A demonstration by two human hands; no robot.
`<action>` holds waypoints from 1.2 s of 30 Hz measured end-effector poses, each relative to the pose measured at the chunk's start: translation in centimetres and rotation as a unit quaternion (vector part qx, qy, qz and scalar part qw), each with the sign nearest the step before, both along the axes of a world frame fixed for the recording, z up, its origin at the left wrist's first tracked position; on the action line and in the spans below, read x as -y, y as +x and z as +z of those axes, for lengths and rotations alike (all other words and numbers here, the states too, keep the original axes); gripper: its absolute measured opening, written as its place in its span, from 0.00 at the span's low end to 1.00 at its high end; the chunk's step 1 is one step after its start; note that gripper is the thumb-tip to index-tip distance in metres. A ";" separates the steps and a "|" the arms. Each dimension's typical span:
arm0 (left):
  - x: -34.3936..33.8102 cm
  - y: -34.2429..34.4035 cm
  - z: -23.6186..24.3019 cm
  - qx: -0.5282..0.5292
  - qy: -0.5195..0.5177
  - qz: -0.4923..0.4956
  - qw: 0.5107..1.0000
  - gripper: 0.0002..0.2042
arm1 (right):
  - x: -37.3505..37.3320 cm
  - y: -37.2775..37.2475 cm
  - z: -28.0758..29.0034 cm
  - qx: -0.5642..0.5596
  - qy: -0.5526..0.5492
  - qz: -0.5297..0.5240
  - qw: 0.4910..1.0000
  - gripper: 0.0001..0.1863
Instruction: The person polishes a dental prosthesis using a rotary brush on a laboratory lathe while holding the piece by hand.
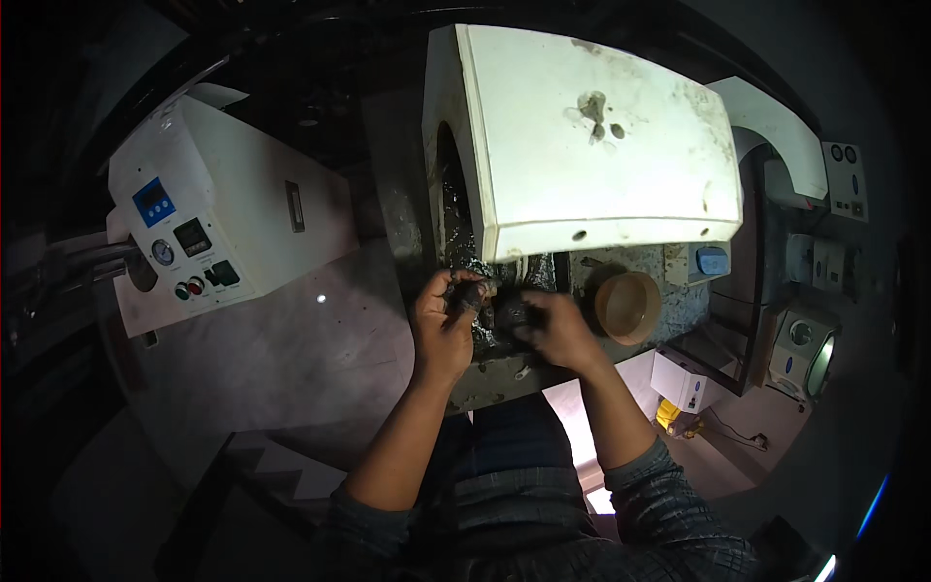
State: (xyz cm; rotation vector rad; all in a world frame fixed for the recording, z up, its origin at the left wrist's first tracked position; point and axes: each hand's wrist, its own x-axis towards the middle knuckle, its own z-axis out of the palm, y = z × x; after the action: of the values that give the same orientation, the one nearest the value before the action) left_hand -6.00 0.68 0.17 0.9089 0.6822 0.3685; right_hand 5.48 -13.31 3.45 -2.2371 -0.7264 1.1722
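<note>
In front of a stained white machine hood (601, 145), both of my hands work over a wet, dark basin. My left hand (446, 325) is closed, its fingers pinched around a small, dark-smeared piece with a pale tip (490, 288); I cannot make out its kind. Close by on the right is my right hand (558, 332), its fingers curled in and slightly blurred. Dark grime coats the fingertips, and what they grip is hidden against a dark, rounded shape (508, 312) between the hands.
A tan bowl (655, 308) stands right of my right hand, with a blue block (713, 260) behind it. At left is a white cabinet (281, 194) with gauges and switches. More white machines (803, 349) stand at right. The hood's lower edge hangs just beyond my fingers.
</note>
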 end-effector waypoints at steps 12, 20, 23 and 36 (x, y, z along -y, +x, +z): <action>0.5 2.8 -1.9 -0.032 0.144 -0.040 0.988 0.15 | 0.7 1.0 -1.6 0.199 0.233 0.027 0.952 0.24; 2.1 5.0 -6.8 0.085 -0.292 0.057 0.951 0.15 | 1.9 1.8 -4.9 0.285 0.241 -0.030 0.927 0.21; 0.9 5.3 -7.1 0.175 -0.266 0.026 0.948 0.15 | 1.1 1.7 -4.4 0.270 0.246 -0.054 0.929 0.21; 0.3 6.1 -4.8 0.065 -0.188 0.051 0.979 0.15 | 1.2 -1.6 -3.7 0.234 0.266 -0.105 0.929 0.20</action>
State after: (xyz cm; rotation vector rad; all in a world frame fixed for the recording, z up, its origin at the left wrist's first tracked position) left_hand 0.09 0.39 -4.64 0.4870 0.6506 0.3702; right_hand 3.83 -14.48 -0.22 -2.0557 -0.8361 0.2760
